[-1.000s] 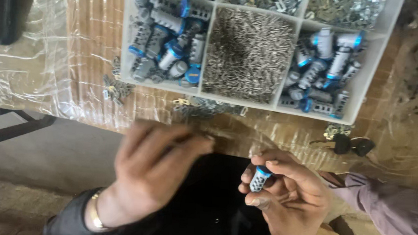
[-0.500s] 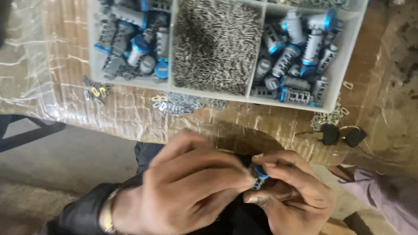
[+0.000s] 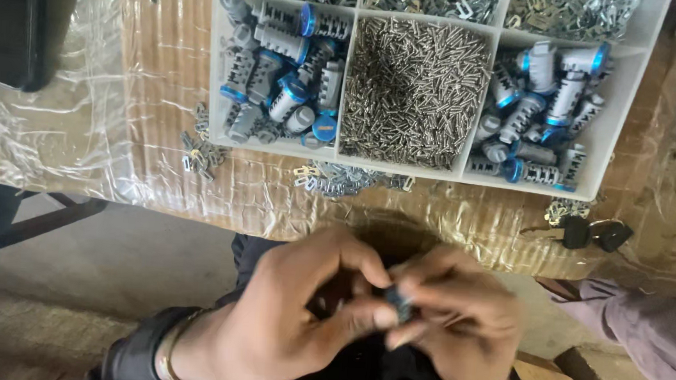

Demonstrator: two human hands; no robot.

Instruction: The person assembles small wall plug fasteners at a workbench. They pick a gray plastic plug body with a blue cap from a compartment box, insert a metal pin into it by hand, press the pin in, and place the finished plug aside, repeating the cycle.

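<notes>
Your workbench (image 3: 198, 181) fills the upper part of the head view, its top wrapped in brown cardboard under crinkled clear plastic film (image 3: 52, 133). On it, straight ahead of you, sits a white divided tray (image 3: 338, 155): the left compartment holds grey lock cylinders with blue ends (image 3: 282, 81), the middle one a heap of small metal pins (image 3: 414, 89), the right one more blue-ended cylinders (image 3: 546, 109), and the back row thin metal plates, only partly in view. A dark case (image 3: 16, 22) lies at the far left corner of the bench. Below the bench edge, your left hand (image 3: 283, 320) and right hand (image 3: 462, 334) meet close together over your dark lap, well apart from the tray. Your left thumb and fingers are curled and pressed in toward the right hand; your right fingers are closed around a small dark lock cylinder (image 3: 403, 303), of which only a blurred bit shows between the fingertips. Whether the left hand also pinches it, you cannot tell from this view. A thin bracelet (image 3: 168, 352) circles your left wrist. Two black-headed keys (image 3: 593, 233) lie on the bench near the tray's right corner, and loose metal plates (image 3: 339, 178) are scattered just in front of the tray.
</notes>
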